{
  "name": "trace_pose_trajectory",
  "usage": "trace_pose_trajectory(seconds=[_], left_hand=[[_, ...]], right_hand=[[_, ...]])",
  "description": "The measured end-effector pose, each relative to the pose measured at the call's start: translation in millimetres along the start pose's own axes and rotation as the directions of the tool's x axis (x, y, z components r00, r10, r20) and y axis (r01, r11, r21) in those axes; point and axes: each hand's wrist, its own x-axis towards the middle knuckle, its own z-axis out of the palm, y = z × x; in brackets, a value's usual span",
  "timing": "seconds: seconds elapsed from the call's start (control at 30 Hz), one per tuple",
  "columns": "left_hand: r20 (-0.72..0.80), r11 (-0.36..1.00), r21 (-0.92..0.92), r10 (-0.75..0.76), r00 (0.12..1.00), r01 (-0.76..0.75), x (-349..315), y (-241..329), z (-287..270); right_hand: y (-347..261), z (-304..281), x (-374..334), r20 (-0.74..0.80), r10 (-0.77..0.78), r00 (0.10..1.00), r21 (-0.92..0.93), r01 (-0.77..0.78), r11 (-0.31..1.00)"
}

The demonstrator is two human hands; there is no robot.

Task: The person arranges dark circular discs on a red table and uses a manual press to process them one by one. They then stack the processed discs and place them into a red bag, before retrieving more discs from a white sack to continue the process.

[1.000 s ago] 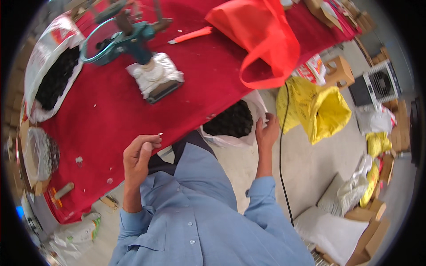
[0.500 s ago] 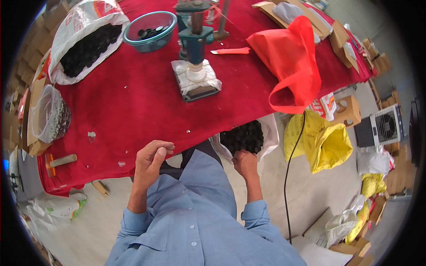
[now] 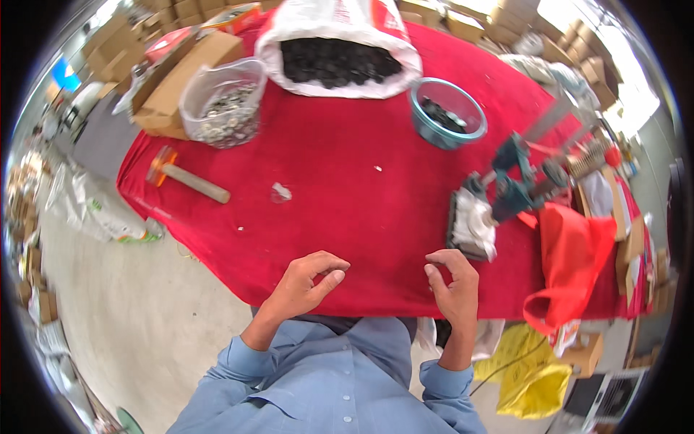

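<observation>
Both hands hover at the near edge of the red-covered table (image 3: 340, 210). My left hand (image 3: 307, 283) is loosely bent, thumb and fingertips a little apart, with nothing visible in it. My right hand (image 3: 457, 288) has its fingers curled towards the thumb; whatever they hold, if anything, is hidden. Just beyond the right hand stands a green hand press (image 3: 513, 177), its base (image 3: 471, 224) wrapped in white material. Below the right forearm, a white sack (image 3: 488, 338) of black pieces shows partly under the table edge.
A white sack (image 3: 336, 90) spilling black pieces lies at the back, beside a teal bowl (image 3: 448, 134) of similar pieces. To the left are a clear tub (image 3: 224, 119) of small metallic parts and a hammer (image 3: 195, 182). A red bag (image 3: 575, 253) hangs at the right edge, above yellow sacks (image 3: 535, 387).
The view has turned left. My right hand has come up out of the sack of black pieces to the table edge. My left hand stays near the edge, now facing the right one.
</observation>
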Motion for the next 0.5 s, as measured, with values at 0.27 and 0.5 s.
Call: trace_pose_trajectory(seconds=[0.27,0.5], left_hand=[[-0.323,0.986,-0.047,-0.168,0.931,0.161,13.3,-36.3,-101.9],[-0.205,0.997,-0.010,-0.078,0.976,0.078,163.3,-40.5,-124.0]], right_hand=[[-41.9,70.1,115.4,0.451,-0.169,0.876,-0.078,0.228,0.971],[2.0,139.9,287.7,0.097,-0.090,0.991,0.092,0.081,0.992]])
